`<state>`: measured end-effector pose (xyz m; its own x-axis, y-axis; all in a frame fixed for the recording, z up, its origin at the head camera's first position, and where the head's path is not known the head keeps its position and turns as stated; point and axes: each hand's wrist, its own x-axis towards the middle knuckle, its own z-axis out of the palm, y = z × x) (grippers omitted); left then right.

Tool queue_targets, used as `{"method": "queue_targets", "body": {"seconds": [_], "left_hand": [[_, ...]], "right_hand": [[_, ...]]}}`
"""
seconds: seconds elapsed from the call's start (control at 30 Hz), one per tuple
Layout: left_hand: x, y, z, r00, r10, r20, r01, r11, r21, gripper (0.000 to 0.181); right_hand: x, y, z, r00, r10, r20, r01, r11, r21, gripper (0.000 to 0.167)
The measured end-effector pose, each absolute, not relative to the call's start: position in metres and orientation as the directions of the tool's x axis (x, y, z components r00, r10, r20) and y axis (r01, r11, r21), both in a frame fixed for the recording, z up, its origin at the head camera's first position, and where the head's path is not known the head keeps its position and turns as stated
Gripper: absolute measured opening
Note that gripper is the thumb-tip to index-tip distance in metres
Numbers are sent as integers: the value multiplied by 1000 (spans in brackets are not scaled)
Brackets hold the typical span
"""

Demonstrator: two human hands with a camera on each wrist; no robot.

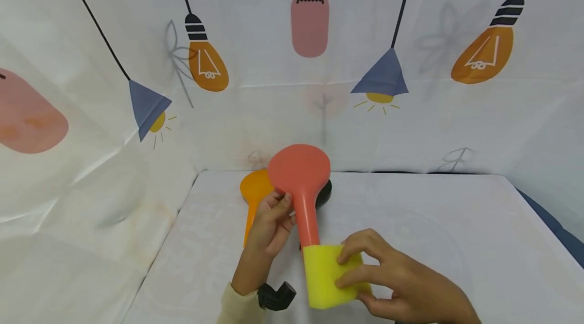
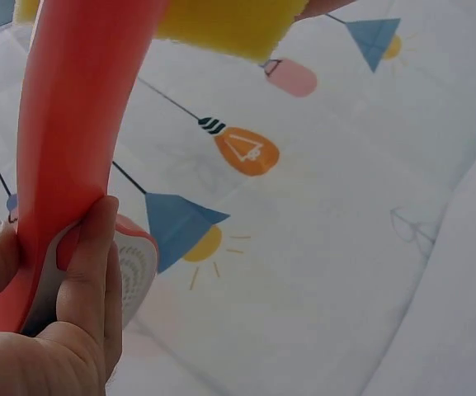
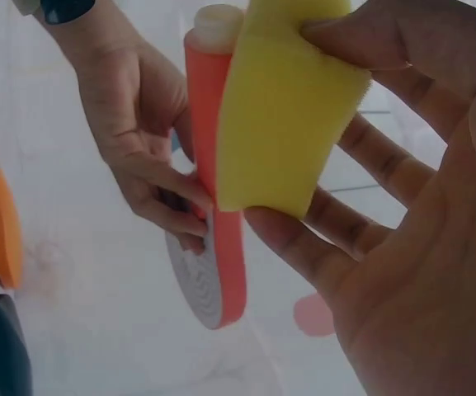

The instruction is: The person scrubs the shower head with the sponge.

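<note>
My left hand point(image 1: 269, 227) holds a coral-red hand shower head point(image 1: 299, 167) by its neck, the round head at the top and the handle pointing down. In the left wrist view, the fingers point(image 2: 89, 289) wrap the neck beside the grey spray face point(image 2: 136, 272). A pale connector end point(image 3: 219, 29) shows at the handle's tip in the right wrist view. With thumb and fingertips, my right hand point(image 1: 406, 283) grips a yellow sponge point(image 1: 319, 281). The sponge lies against the lower handle and hides part of it in the head view.
On the white table point(image 1: 410, 222) behind lie an orange shower head point(image 1: 254, 185) and a dark one point(image 1: 324, 194), partly hidden by the red one. A white sheet printed with lamps point(image 1: 255, 126) hangs behind and at the left.
</note>
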<state>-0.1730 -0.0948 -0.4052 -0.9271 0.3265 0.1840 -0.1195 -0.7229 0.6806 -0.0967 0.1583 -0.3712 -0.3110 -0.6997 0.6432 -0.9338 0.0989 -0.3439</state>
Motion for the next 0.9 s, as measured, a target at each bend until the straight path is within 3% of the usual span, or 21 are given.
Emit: {"method": "queue_targets", "body": {"seconds": [0.23,0.73,0.9], "left_hand": [[-171,-89,-407,-897,388,212,-146,-713,686,22],[-166,-76,-412,-843,509,174,-184,-577,796,25],[-166,-73,-412,-840,519,157,-198,-563,802,36]], "right_hand": [[-104,153,-374,-264,-644,718,-956,79,-282,17],[-121,148,-384,-450,-369,813,-856,438,-275,31],[-120,148,-383,-465,-358,810,-837,476,-270,34]]}}
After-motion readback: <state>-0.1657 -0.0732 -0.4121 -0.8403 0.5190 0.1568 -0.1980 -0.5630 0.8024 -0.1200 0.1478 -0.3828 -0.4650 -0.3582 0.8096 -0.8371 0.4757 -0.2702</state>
